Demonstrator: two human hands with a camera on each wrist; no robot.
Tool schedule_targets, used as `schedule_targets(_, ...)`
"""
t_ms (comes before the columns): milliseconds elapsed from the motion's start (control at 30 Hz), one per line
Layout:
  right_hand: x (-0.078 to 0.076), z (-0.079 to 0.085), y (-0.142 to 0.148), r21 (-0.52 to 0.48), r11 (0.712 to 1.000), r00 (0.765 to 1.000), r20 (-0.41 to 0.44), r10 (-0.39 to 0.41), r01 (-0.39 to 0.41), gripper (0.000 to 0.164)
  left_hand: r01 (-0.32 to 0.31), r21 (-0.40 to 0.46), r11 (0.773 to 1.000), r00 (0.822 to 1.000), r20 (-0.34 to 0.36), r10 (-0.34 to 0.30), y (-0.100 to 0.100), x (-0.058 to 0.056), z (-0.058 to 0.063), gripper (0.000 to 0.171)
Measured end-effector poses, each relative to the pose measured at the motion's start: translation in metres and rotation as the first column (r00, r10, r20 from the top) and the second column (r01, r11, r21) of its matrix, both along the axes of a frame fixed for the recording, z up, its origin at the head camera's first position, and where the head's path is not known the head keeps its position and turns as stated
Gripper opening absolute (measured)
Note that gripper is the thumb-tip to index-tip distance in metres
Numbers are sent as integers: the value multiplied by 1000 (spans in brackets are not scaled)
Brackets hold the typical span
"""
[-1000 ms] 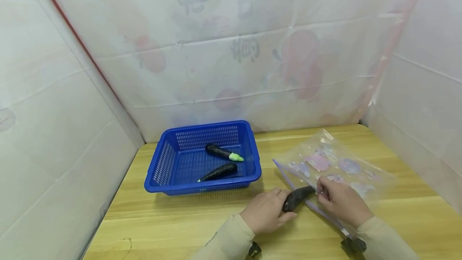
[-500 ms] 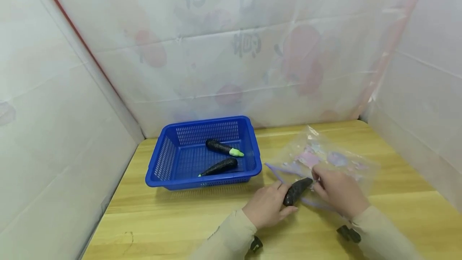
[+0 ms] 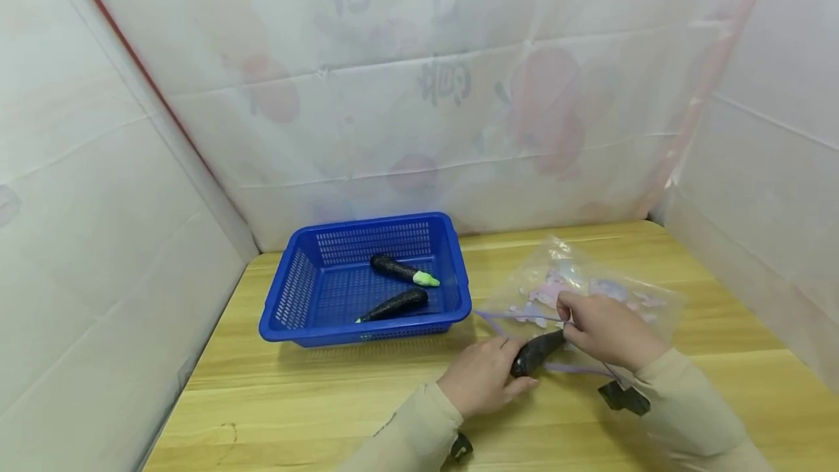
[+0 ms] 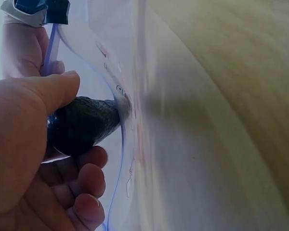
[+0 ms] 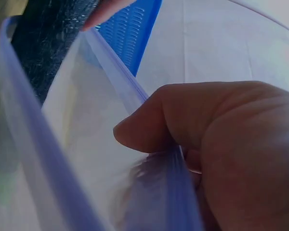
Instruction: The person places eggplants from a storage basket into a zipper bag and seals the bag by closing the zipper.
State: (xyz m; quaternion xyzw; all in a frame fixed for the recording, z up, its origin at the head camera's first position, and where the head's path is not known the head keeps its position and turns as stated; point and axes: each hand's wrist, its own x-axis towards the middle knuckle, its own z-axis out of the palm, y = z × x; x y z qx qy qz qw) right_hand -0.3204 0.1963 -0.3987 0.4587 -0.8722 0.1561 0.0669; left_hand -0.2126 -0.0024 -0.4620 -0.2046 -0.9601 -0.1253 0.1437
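My left hand [image 3: 481, 376] grips a dark eggplant [image 3: 537, 352] by its thick end, fingers and thumb curled round it. The narrow end points into the mouth of a clear printed zip bag [image 3: 550, 290] with a purple zip edge. In the left wrist view the eggplant [image 4: 84, 125] passes behind the bag's edge. My right hand [image 3: 609, 330] pinches the bag's upper rim between thumb and fingers. Seen from the right wrist, the mouth of the bag [image 5: 111, 53] gapes, with the eggplant [image 5: 45, 43] at its far end.
A blue plastic basket [image 3: 308, 337] stands left of the bag on the wooden table [image 3: 314, 414]. Inside it lie two more eggplants, one [image 3: 393, 268] with a green stem end and another [image 3: 396, 305] nearer me. White printed sheeting [image 3: 393, 108] walls the table's back and sides.
The bag and right hand have shifted left, and the bag's upper rim is now lifted over the eggplant. The left hand keeps its grip on the eggplant, almost in place.
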Motion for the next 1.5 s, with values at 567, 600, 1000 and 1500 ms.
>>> schedule_targets(567, 3, 0, -1, -20, 1000, 1000, -7, -5, 5, 21, 3, -77, 997, 997, -74, -9, -1, -3, -3, 53)
schedule_targets(600, 3, 0, -1, -19, 1000, 1000, -6, -3, 3, 21, 2, -88, 996, 997, -77, -9, 0, -3, -2, 53)
schedule_targets(1000, 6, 2, -1, -18, 1000, 1000, -3, -4, 3, 19, 51, -194, 980, 992, -100, -72, 15, -14, 1, 54)
schedule_targets(1500, 9, 6, -1, -15, 1000, 1000, -24, 6, -6, 22, 98, -313, 945, 995, 1, -103, 40, -43, 3, 38)
